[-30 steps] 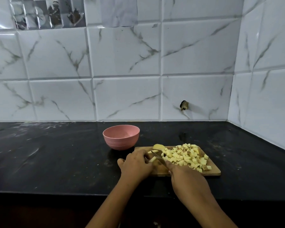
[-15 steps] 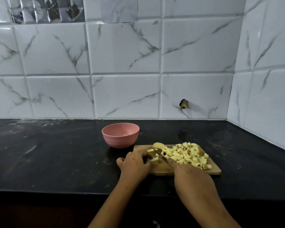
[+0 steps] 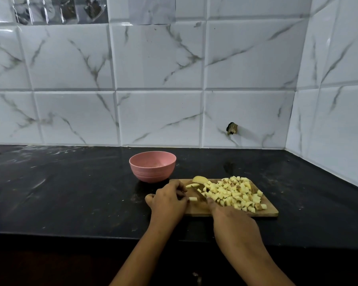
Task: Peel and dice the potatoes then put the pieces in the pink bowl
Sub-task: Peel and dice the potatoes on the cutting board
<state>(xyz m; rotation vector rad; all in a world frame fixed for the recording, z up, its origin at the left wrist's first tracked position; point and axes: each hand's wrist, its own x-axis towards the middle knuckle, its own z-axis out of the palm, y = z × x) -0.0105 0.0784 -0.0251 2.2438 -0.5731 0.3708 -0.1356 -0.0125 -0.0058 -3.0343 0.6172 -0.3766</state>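
Item 1. Wooden cutting board (image 3: 266, 213), flat on a black countertop (image 3: 60, 193), near its front edge.

Item 2. Diced potato pile (image 3: 234, 195), pale yellow cubes heaped over the board's 3 o'clock half. None shows in the bowl.

Item 3. Uncut potato chunk (image 3: 199, 179) at the board's 11 o'clock edge; one potato strip (image 3: 192, 185) just below it, and a small cut piece (image 3: 192, 199) beside the left fingertips.

Item 4. Pink bowl (image 3: 152, 167), upright, at 10 o'clock from the board, just off its corner.

Item 5. Knife (image 3: 198, 194), blade angled toward 11 o'clock between the loose pieces and the pile. The handle is hidden under the right hand (image 3: 234, 226), which is clenched around it.

Item 6. Left hand (image 3: 167, 201), at the board's 9 o'clock end, fingers curled downward. Whether they pin anything cannot be told; the knuckles cover it.

Item 7. White marble-veined tiled wall (image 3: 159, 116) at 12 o'clock and 3 o'clock, with a dark stub (image 3: 232, 128) low in one tile.
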